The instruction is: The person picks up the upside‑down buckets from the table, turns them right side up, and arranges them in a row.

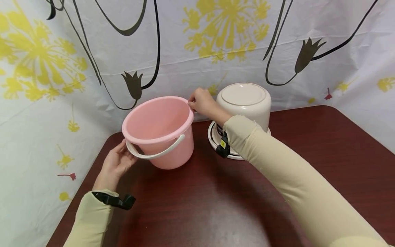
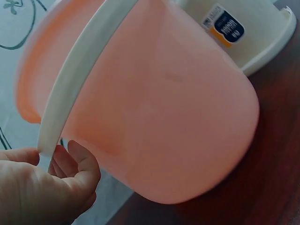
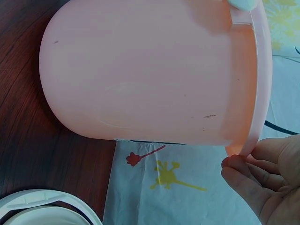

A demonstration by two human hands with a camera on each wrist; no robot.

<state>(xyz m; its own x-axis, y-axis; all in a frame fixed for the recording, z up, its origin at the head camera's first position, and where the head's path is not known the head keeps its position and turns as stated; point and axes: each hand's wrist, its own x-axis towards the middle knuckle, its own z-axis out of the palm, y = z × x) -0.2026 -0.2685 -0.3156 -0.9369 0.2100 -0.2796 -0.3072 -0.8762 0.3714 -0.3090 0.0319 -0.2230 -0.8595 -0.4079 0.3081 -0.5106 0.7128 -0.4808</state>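
A pink bucket (image 1: 172, 151) with a white handle (image 1: 160, 153) tilts toward me at the back left of the table. My left hand (image 1: 115, 164) holds it at the left side. In the left wrist view, the thumb and fingers of that hand (image 2: 56, 187) pinch the handle (image 2: 75, 75) near its left end. At the far right of the rim (image 3: 262, 79), my right hand (image 3: 267, 178) pinches the edge between thumb and fingers, as the head view also shows of the right hand (image 1: 205, 103).
A cream container (image 1: 247, 106) stands upside down right of the bucket, its wide rim (image 1: 213, 137) on the dark red table (image 1: 197, 206). A navy and orange label (image 2: 227, 28) marks its side. A white patterned curtain (image 1: 185, 44) hangs right behind the table.
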